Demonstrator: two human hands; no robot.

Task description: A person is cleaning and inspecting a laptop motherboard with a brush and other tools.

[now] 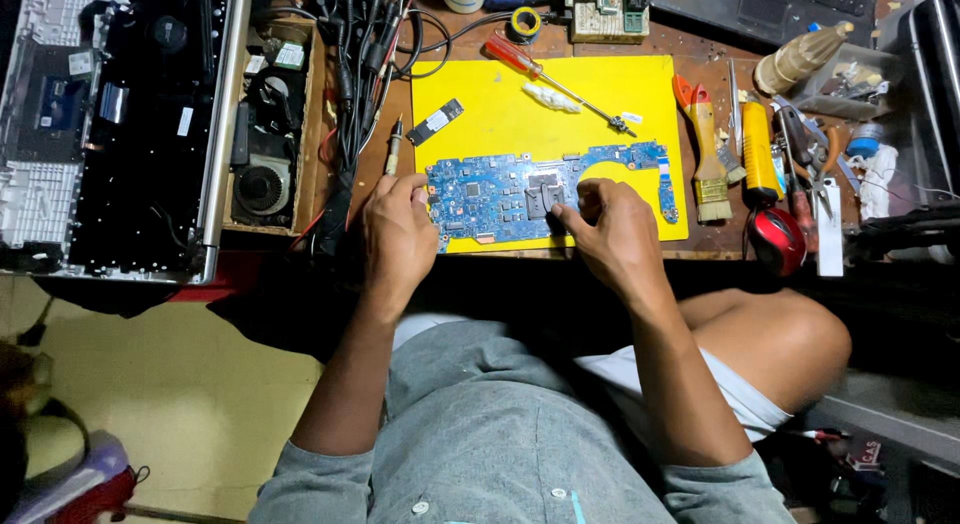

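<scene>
1. The board [520, 196], a blue circuit board, lies flat on a yellow mat [600, 94] near the front edge of the surface [715, 246]. Its long axis runs left to right across the person's front, with a narrow arm curving off to the right end.
2. The right hand [612, 234] sits at the board's middle, fingertips [562, 216] pinched down on the dark square part beside the grey chip area; its grip is closed on that small part, though what exactly is pinched is too small to tell.
3. The left hand [398, 229] rests at the board's left end, fingers curled against its edge, steadying it rather than lifting; the grip looks loosely clenched on the board edge.
4. Both hands touch the board; the right is nearer its centre, the left at its end.
5. On the mat above the board lie a small dark card [436, 122], a red screwdriver [545, 79] and a white scrap [550, 97]. A probe [393, 147] lies just left of the mat.
6. To the right stand a brush [708, 154], a yellow tool [758, 152], a red mouse [777, 239] and pliers.
7. To the left, an opened laptop shell [120, 124] and a box with a fan [262, 184]; tangled cables [365, 54] between.
8. The room is cramped and dim, with a pale floor at lower left.
</scene>
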